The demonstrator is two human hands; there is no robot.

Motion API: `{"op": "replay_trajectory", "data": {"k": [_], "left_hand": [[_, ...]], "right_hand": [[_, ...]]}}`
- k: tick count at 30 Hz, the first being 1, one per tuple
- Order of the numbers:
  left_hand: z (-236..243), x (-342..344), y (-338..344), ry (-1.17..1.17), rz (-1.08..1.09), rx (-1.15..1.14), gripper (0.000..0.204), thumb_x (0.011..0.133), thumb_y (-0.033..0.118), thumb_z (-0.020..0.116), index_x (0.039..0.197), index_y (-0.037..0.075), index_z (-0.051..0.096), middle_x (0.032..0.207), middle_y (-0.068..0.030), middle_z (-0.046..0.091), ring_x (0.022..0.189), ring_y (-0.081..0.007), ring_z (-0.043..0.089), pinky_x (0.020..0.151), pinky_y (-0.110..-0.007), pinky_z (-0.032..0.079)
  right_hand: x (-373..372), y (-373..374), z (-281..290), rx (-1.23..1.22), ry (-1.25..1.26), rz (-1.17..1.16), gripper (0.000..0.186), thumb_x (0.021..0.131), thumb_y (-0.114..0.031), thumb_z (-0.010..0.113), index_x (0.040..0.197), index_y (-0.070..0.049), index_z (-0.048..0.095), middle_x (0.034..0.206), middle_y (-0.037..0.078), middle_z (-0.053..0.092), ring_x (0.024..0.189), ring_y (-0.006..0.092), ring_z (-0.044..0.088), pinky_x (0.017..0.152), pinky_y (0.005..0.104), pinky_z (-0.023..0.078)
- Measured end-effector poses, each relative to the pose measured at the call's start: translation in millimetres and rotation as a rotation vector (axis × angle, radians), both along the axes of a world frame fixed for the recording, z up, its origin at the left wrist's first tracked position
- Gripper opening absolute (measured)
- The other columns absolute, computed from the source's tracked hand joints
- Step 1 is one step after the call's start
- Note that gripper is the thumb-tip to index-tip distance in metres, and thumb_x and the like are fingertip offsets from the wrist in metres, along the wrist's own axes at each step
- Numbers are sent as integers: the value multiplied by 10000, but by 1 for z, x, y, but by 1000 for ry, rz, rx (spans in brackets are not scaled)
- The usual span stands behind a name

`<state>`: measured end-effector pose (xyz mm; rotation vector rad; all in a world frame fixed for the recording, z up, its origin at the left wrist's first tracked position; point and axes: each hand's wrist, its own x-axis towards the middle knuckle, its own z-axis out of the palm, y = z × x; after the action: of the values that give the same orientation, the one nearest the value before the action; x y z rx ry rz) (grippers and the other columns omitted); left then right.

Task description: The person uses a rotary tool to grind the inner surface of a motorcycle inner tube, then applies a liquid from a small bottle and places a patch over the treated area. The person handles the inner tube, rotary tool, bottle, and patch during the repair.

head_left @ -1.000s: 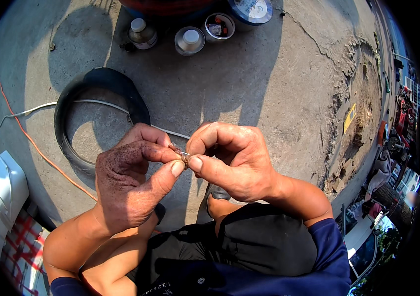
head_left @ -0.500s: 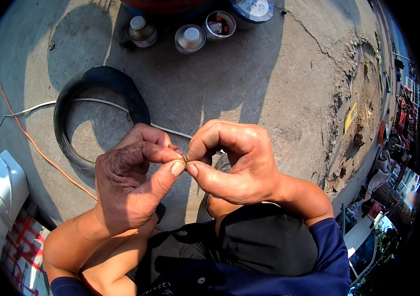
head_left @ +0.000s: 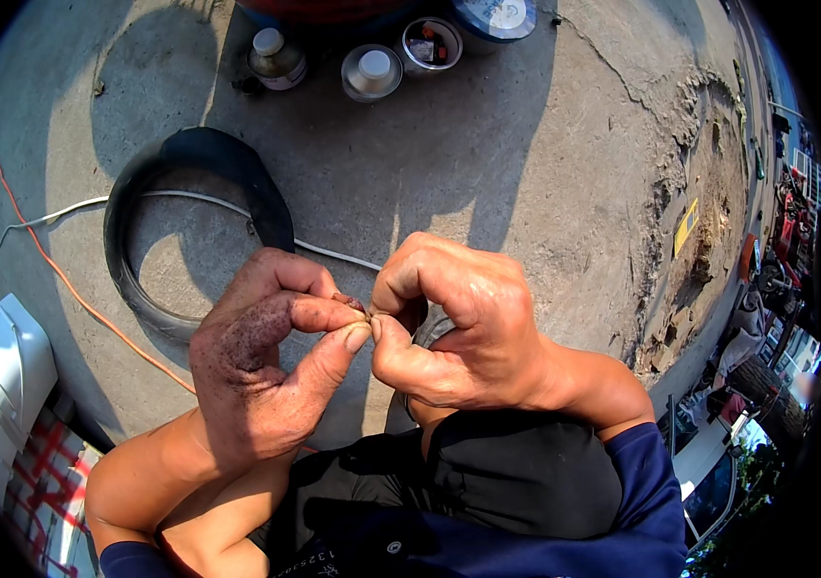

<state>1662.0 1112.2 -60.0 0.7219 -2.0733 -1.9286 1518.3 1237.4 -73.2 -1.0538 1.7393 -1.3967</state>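
My left hand (head_left: 266,361), dark with grime, pinches a small reddish-brown piece (head_left: 350,302) between thumb and fingers. Its kind is too small to tell. Against it, my right hand (head_left: 463,323) is closed in a pinch, thumb and fingertip meeting right beside the left fingertips. Whatever the right fingertips grip is hidden. Both hands are held in front of my lap. Beyond the left hand, a black rubber inner tube (head_left: 121,250) lies in a ring on the concrete, touched by neither hand.
A white cable (head_left: 333,255) runs under the tube, and an orange cable (head_left: 73,289) crosses at left. Two white-capped containers (head_left: 373,77) stand at the far side beside a tub (head_left: 430,65) of small items and a blue-rimmed bucket (head_left: 495,19). A white plastic container (head_left: 6,356) sits at left.
Both hands have shifted slightly to the right, and the left has dropped a little. The fingertips stay close together in their pinches. The surrounding things lie as before.
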Motion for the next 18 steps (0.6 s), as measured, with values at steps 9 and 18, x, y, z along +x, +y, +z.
{"op": "replay_trajectory", "data": {"k": [9, 18], "left_hand": [[5, 1, 2, -22, 7, 177, 75, 841, 19, 706, 901, -14, 676, 946, -112, 594, 871, -156, 574, 762, -276, 470], [3, 1, -2, -20, -62, 292, 56, 907, 28, 637, 917, -26, 640, 989, -109, 572, 897, -149, 556, 802, -281, 466]], "right_hand": [[-2, 5, -4, 48, -338, 53, 134, 754, -3, 679, 769, -25, 548, 649, 36, 523, 574, 89, 494, 493, 268, 392], [-3, 7, 3, 182, -836, 50, 56, 830, -24, 639, 831, 6, 592, 746, -12, 593, 691, 30, 528, 589, 212, 436]]}}
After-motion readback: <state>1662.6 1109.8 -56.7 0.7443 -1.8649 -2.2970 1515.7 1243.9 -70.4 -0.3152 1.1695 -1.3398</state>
